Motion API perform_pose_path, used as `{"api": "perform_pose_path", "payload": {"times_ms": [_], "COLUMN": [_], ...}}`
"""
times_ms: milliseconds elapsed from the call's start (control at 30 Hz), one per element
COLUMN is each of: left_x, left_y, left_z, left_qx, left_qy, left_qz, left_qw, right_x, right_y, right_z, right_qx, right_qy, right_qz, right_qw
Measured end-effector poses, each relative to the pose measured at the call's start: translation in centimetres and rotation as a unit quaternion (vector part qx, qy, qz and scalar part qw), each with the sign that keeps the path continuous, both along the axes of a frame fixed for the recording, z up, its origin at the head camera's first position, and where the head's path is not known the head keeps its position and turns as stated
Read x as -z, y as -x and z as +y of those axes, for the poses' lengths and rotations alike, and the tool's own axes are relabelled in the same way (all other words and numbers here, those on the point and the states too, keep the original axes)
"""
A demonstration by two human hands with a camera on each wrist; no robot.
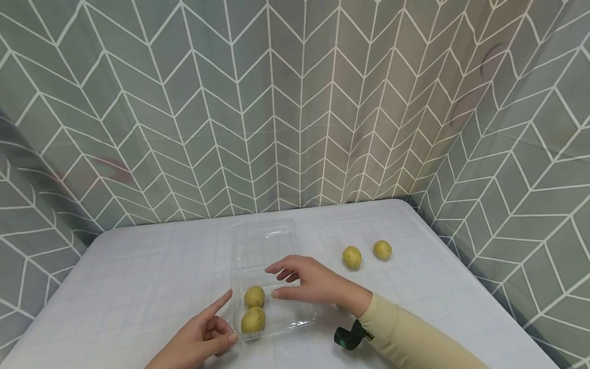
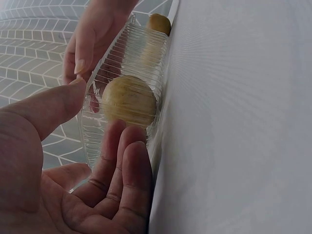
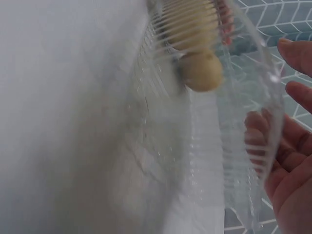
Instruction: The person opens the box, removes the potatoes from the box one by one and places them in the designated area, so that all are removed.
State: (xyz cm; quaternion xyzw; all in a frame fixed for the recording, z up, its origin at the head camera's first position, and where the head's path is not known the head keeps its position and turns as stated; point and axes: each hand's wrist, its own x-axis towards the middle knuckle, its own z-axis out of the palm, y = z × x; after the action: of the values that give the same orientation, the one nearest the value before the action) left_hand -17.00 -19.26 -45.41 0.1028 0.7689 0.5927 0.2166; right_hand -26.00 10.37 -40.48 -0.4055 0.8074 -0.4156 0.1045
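A clear plastic clamshell box [image 1: 290, 325] lies on the table with its lid [image 1: 265, 243] folded back, away from me. Two yellow potatoes [image 1: 254, 297] sit one behind the other along its left side. My left hand [image 1: 203, 333] is at the box's near left corner. Its thumb meets the rim, the index finger points forward, and the other fingers rest near the ribbed wall [image 2: 119, 63]. Above the tray hovers my right hand [image 1: 309, 279], with its fingers spread loosely and nothing in them. The right wrist view shows it past the blurred plastic wall [image 3: 243, 122].
Two more potatoes, a nearer one [image 1: 352, 258] and a farther one [image 1: 382, 250], lie on the white tablecloth [image 1: 152, 277] to the right. A yellowish sliver peeks out beneath my right wrist. Patterned curtains [image 1: 286, 102] stand behind and beside the table.
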Motion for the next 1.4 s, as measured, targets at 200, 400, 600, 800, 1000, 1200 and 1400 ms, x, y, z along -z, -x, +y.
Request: {"api": "perform_pose_path", "payload": {"times_ms": [200, 400, 600, 800, 1000, 1200, 1400], "left_x": [0.0, 0.0, 0.0, 0.1, -0.1, -0.1, 0.1], "left_y": [0.1, 0.1, 0.1, 0.1, 0.1, 0.1, 0.2], "left_z": [-0.1, -0.1, -0.3, -0.2, -0.2, -0.3, -0.3], "left_qx": [0.003, 0.006, 0.006, 0.012, 0.015, 0.013, 0.022], "left_qy": [-0.005, -0.013, -0.013, -0.017, -0.012, -0.005, -0.018], "left_qz": [-0.001, -0.007, -0.002, -0.004, -0.001, -0.007, 0.004], "left_qw": [1.0, 0.9999, 0.9999, 0.9998, 0.9998, 0.9999, 0.9996], "right_x": [0.2, 0.6, 0.9, 1.4, 1.6, 1.7, 1.8], "right_y": [0.0, 0.2, 0.4, 0.6, 0.6, 0.6, 0.6], "right_z": [-1.3, -2.1, -2.8, -3.3, -4.0, -4.4, -4.8], "right_qx": [-0.015, -0.019, -0.045, -0.063, -0.079, -0.091, -0.109], "right_qy": [-0.001, -0.009, -0.025, -0.042, -0.064, -0.085, -0.144], "right_qz": [-0.006, -0.006, 0.012, 0.027, 0.04, 0.06, 0.142], "right_qw": [0.9999, 0.9998, 0.9986, 0.9968, 0.994, 0.9904, 0.9732]}}
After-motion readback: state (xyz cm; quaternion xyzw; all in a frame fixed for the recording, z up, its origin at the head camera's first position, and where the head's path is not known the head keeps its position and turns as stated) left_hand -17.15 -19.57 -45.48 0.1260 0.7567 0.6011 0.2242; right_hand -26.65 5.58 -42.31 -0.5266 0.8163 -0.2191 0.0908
